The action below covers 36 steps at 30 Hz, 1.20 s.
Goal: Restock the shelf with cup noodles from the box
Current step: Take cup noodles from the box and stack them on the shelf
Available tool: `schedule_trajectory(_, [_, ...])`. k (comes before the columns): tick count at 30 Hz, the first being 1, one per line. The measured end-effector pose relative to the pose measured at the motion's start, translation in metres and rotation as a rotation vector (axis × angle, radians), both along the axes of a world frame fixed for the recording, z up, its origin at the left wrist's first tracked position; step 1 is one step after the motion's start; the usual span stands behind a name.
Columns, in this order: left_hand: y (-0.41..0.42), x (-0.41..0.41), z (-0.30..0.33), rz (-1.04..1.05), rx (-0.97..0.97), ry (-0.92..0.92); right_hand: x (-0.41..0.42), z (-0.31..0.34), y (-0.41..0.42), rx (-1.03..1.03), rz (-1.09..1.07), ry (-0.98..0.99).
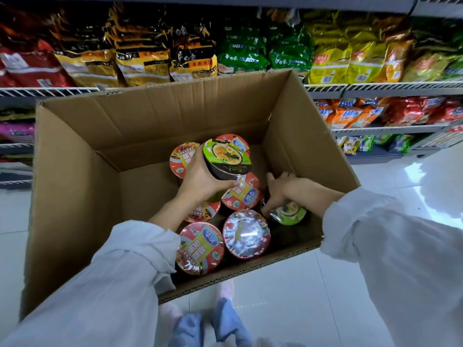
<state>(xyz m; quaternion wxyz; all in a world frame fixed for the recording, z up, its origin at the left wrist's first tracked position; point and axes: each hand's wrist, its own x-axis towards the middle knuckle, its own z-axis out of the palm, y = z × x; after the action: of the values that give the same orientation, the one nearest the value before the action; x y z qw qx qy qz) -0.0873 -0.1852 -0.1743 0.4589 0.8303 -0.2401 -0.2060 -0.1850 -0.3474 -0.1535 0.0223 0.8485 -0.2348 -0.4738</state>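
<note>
Inside the cardboard box (82, 171), two hands among the noodle cups

The left hand (200, 179) grips a green-lidded cup (226, 156), lifted above the red-lidded cups (200, 246); the right hand (278, 194) curls round another green cup (290, 214) by the right wall.

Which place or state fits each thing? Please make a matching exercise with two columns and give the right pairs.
Things:
1. green-lidded cup noodle
2. second green-lidded cup
3. cardboard box
4. green noodle packets

Places or states:
A. on the wire shelf behind the box
B. lifted in the left hand
C. open, on the floor
D. low in the box, gripped by the right hand

Pairs: 1-B, 2-D, 3-C, 4-A
</note>
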Motion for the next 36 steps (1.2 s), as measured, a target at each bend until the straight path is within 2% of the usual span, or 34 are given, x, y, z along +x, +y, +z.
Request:
schedule_trajectory(7, [-0.007,0.011,0.056,0.157,-0.091,-0.073,0.025,0.091,0.014,0.001,0.078,-0.168])
schedule_trajectory(13, [0.031,0.039,0.125,0.253,-0.195,-0.194,0.066,0.175,0.048,0.035,0.050,-0.580])
schedule_trajectory(20, [0.140,0.092,0.191,0.447,-0.413,-0.263,0.139,0.239,0.147,0.071,0.127,-0.964])
schedule_trajectory(23, [0.195,0.127,0.218,0.485,-0.499,-0.326,0.175,0.262,0.196,0.179,0.105,-1.218])
schedule_trajectory(26, [0.253,0.168,0.237,0.479,-0.525,-0.365,0.218,0.279,0.247,0.250,0.077,-1.381])
schedule_trajectory(32, [0.356,0.238,0.250,0.462,-0.458,-0.362,0.295,0.289,0.340,0.406,0.037,-1.526])
schedule_trajectory(36, [0.398,0.296,0.249,0.540,-0.398,-0.343,0.349,0.290,0.380,0.449,0.040,-1.573])
